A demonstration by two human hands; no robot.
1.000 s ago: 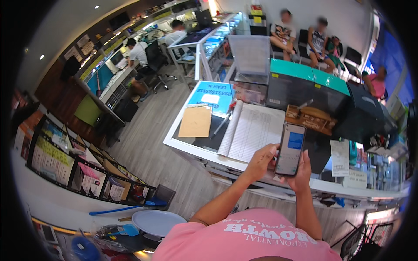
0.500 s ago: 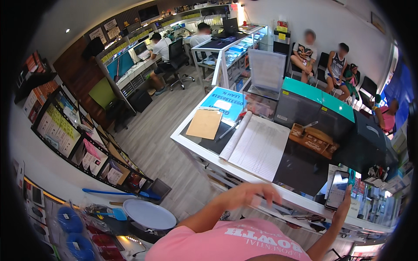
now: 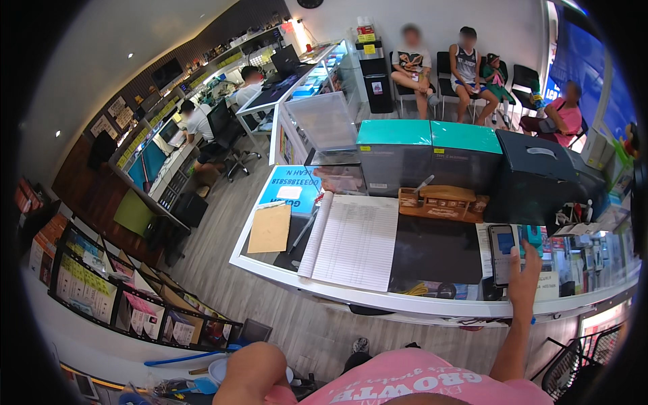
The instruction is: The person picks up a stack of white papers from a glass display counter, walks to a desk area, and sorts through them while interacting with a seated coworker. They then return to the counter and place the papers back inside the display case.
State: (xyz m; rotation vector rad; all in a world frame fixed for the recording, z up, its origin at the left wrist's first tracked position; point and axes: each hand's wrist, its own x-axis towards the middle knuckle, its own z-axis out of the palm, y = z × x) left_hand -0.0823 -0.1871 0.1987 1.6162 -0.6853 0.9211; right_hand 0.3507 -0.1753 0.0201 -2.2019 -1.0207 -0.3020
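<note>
At the right end of the glass-topped counter, my right hand reaches forward with thumb and fingers stretched out. A phone with a lit screen lies beside it, and the thumb touches the phone's right edge. Just past the fingertips is a small teal object. My left arm is bent at the lower edge, and its hand is out of sight. An open ruled notebook lies left of the phone, with a pen along its left side.
A brown envelope and a blue sign lie at the counter's left end. Behind the notebook stand a wooden organizer and dark boxes with teal tops. Several people sit along the far wall; others work at desks at the back left.
My view has turned right. The phone, earlier tilted in my right hand, now rests lower on the counter. My left hand has left the middle and gone out of sight.
</note>
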